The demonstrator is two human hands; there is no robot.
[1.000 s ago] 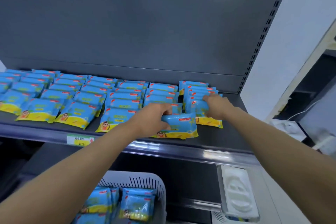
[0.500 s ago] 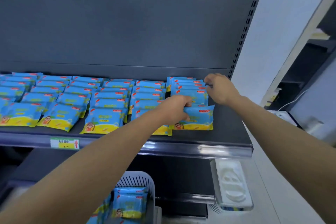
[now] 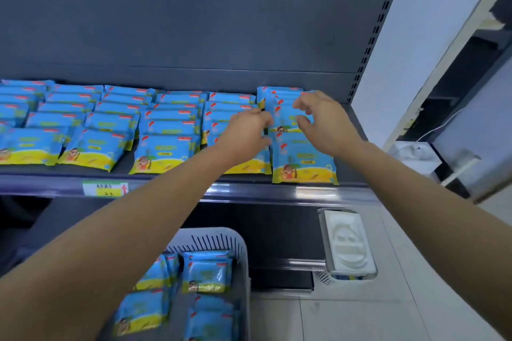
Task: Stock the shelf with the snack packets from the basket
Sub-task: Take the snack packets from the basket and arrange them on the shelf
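Head view, nearest first: below the hands and nearer the person stands a grey slotted basket (image 3: 238, 246) holding several blue-and-yellow snack packets (image 3: 206, 271). Below the right hand a white moulded tray (image 3: 346, 243) sits on a lower level. Both bare forearms reach up and forward over the shelf (image 3: 277, 194), whose front rail carries a green-and-yellow price label (image 3: 105, 188) well left of the hands. On the shelf, just beneath and in front of the right hand, lies the front packet (image 3: 303, 160) of the rightmost column. The left hand (image 3: 246, 133) is at that column's left edge with fingers curled; I cannot tell whether it pinches a packet or only touches it. The right hand (image 3: 327, 124) hovers over the same column, fingers spread and bent like a claw, enclosing nothing. To the left of the left hand, stocked rows (image 3: 166, 130) of the same packets overlap from the back to the front. Beyond the hands rises the dark back panel (image 3: 194, 22), with a perforated upright (image 3: 371, 44) at its right side.
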